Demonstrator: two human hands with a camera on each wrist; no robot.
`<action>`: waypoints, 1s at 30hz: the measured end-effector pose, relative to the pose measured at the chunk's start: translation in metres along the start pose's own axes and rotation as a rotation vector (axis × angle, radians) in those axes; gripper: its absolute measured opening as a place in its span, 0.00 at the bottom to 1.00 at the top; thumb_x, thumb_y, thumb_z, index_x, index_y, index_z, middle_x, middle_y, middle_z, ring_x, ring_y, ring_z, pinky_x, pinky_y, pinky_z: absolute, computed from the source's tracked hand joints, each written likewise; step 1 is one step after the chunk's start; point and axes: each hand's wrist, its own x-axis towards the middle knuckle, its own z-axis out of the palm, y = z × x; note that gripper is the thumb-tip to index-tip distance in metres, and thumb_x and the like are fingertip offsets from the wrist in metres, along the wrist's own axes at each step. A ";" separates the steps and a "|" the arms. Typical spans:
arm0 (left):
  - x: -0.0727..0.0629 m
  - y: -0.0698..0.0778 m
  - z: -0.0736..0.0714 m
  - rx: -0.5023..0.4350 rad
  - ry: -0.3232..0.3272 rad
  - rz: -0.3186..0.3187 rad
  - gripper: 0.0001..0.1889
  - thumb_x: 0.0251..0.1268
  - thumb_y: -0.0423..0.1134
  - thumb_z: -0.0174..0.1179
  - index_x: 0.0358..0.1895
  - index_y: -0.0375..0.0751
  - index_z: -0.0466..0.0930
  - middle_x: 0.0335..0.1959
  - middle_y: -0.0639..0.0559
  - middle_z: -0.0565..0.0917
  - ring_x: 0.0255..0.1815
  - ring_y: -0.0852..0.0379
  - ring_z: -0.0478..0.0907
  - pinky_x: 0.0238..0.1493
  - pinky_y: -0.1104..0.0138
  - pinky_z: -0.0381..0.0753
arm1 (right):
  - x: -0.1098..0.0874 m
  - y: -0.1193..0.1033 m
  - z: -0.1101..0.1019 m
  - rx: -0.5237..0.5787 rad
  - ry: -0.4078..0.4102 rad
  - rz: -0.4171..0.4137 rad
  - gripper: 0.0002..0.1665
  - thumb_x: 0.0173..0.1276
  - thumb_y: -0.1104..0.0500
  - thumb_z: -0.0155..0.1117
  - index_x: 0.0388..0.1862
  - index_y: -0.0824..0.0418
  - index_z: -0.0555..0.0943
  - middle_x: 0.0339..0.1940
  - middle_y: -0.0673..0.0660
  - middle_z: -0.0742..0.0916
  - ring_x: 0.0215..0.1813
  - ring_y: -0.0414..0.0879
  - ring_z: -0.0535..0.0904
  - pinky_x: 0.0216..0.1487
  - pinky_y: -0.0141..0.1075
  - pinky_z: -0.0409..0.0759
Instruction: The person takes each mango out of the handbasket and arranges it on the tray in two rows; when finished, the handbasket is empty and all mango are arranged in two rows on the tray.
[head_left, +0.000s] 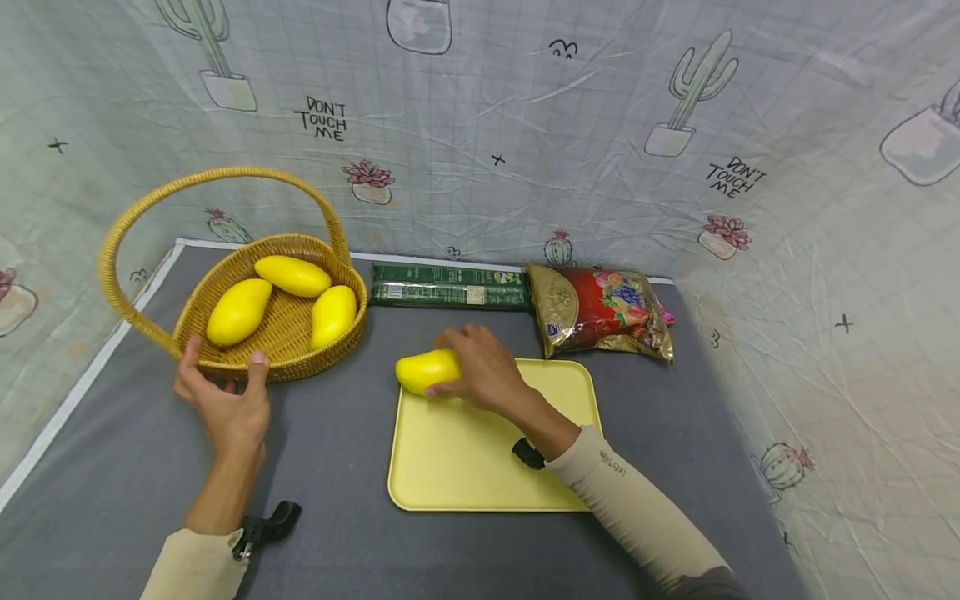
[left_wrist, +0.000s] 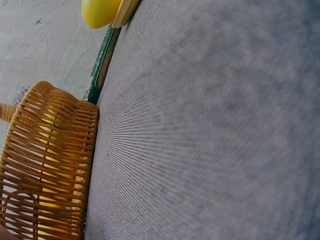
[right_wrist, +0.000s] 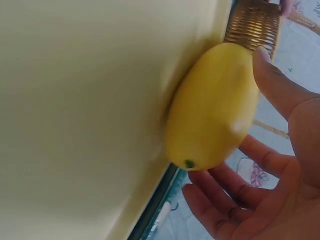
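Note:
My right hand (head_left: 483,367) holds a yellow mango (head_left: 424,372) at the far left corner of a pale yellow tray (head_left: 465,467). In the right wrist view the thumb is on one side of the mango (right_wrist: 212,110) and the fingers (right_wrist: 250,192) are on the other. My left hand (head_left: 228,408) grips the near rim of a wicker basket (head_left: 300,367), its thumb over the edge. Three more mangoes lie in the basket, one at the left (head_left: 240,312), one at the back (head_left: 292,275) and one at the right (head_left: 333,317).
A long dark green packet (head_left: 450,286) lies behind the tray, along the table's back edge. To its right is a gold and red bag (head_left: 600,312) with fruit printed on it. The basket's tall handle (head_left: 225,173) arches upward before a patterned cloth backdrop (head_left: 480,108).

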 end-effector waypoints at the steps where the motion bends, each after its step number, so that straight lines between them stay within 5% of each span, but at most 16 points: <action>1: 0.000 0.000 0.000 -0.001 0.000 0.002 0.41 0.76 0.42 0.64 0.84 0.64 0.51 0.84 0.56 0.45 0.86 0.58 0.49 0.85 0.55 0.56 | 0.001 -0.002 -0.001 0.007 0.009 -0.015 0.45 0.56 0.35 0.84 0.69 0.49 0.81 0.58 0.56 0.84 0.56 0.52 0.76 0.49 0.44 0.78; 6: 0.001 -0.001 -0.002 -0.002 0.002 0.017 0.42 0.75 0.43 0.64 0.84 0.64 0.51 0.84 0.56 0.45 0.86 0.58 0.49 0.85 0.55 0.56 | 0.011 -0.013 -0.010 0.072 0.057 -0.146 0.42 0.61 0.36 0.81 0.72 0.46 0.80 0.61 0.55 0.83 0.57 0.49 0.75 0.48 0.43 0.77; 13: 0.000 -0.003 -0.002 0.013 -0.010 0.020 0.42 0.75 0.44 0.64 0.84 0.65 0.50 0.84 0.55 0.44 0.87 0.57 0.48 0.85 0.53 0.55 | 0.040 -0.034 -0.019 0.112 0.086 -0.304 0.39 0.65 0.38 0.78 0.73 0.44 0.78 0.68 0.50 0.82 0.69 0.48 0.76 0.67 0.46 0.78; 24: -0.004 0.002 -0.002 -0.021 -0.030 -0.014 0.41 0.76 0.43 0.63 0.84 0.64 0.50 0.84 0.56 0.42 0.88 0.56 0.45 0.87 0.52 0.52 | 0.087 -0.063 -0.022 0.135 -0.013 -0.383 0.38 0.71 0.43 0.74 0.77 0.45 0.75 0.76 0.52 0.78 0.77 0.49 0.71 0.77 0.49 0.71; 30: -0.004 -0.001 -0.002 -0.007 -0.023 -0.010 0.41 0.77 0.43 0.63 0.84 0.66 0.50 0.84 0.56 0.43 0.88 0.57 0.46 0.86 0.52 0.52 | 0.111 -0.072 -0.016 0.143 -0.084 -0.421 0.35 0.72 0.47 0.74 0.76 0.47 0.77 0.75 0.50 0.80 0.77 0.47 0.72 0.78 0.41 0.68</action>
